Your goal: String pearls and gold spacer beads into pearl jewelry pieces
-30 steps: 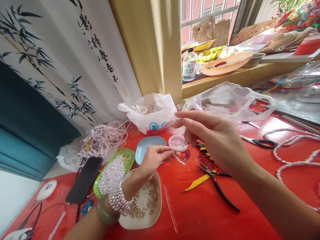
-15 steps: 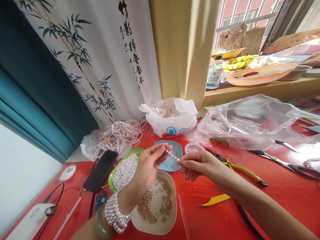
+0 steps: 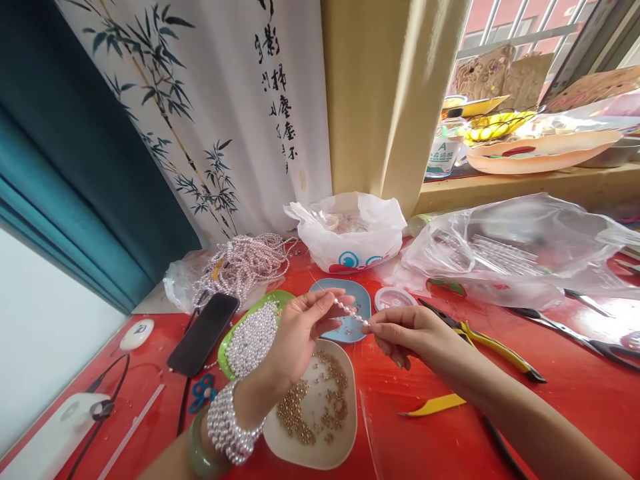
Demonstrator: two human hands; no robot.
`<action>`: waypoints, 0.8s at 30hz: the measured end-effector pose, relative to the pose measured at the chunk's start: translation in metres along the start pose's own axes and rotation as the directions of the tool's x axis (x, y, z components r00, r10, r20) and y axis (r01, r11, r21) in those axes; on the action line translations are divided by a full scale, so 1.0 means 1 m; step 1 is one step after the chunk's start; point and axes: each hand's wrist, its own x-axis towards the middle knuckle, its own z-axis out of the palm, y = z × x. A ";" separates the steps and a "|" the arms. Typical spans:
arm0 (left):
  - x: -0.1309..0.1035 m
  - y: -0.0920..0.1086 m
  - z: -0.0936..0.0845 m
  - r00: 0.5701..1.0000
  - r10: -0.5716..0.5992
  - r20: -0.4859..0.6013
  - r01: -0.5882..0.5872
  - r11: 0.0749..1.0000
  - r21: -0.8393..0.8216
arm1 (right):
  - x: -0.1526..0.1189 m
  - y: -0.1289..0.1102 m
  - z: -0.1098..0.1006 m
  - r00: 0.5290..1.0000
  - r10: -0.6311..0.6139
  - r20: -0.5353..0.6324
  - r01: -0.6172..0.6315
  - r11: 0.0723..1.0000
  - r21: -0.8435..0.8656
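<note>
A short string of white pearl beads (image 3: 351, 311) is stretched between my two hands. My left hand (image 3: 300, 330) pinches its left end between thumb and fingers. My right hand (image 3: 410, 331) holds the other end in a pinch. A thin thread juts up and left past my left fingers. Beneath the string lies a blue tray (image 3: 363, 293) with small beads. Nearer me a cream tray (image 3: 345, 437) holds gold beads. Left of my left hand, partly covered by it, a green dish (image 3: 225, 365) is heaped with white pearls (image 3: 253, 339). Pearl strands and a jade bangle circle my left wrist.
Tangled pearl strands (image 3: 250, 263) and a black phone (image 3: 203, 335) lie to the left. Behind stand a white plastic bag (image 3: 350, 230) and a clear bag of thin sticks (image 3: 505, 257). Pliers (image 3: 505, 351), yellow tweezers (image 3: 435, 405) and scissors (image 3: 565, 329) lie at right.
My right hand has moved slightly away from the left, and more of the bead string shows between them. The whole view has shifted a little. Both pinches are kept.
</note>
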 end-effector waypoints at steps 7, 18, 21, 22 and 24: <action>-0.001 0.010 -0.004 0.982 0.102 0.157 -0.159 0.894 0.418 | 0.003 0.003 0.000 1.000 0.013 -0.014 -0.013 1.000 -0.009; -0.009 0.012 -0.003 0.898 0.235 0.372 -0.436 0.584 0.685 | -0.002 -0.001 0.010 1.000 0.009 -0.001 -0.009 0.997 -0.077; -0.009 0.011 -0.003 0.914 0.210 0.346 -0.401 0.590 0.701 | -0.001 0.000 0.010 1.000 0.003 -0.003 -0.004 0.997 -0.071; -0.009 0.010 -0.003 0.919 0.203 0.337 -0.389 0.594 0.704 | -0.001 0.001 0.010 1.000 -0.001 -0.003 0.001 0.997 -0.071; -0.009 0.009 -0.002 0.925 0.201 0.323 -0.377 0.593 0.712 | 0.001 0.004 0.010 1.000 -0.009 -0.001 0.009 0.997 -0.074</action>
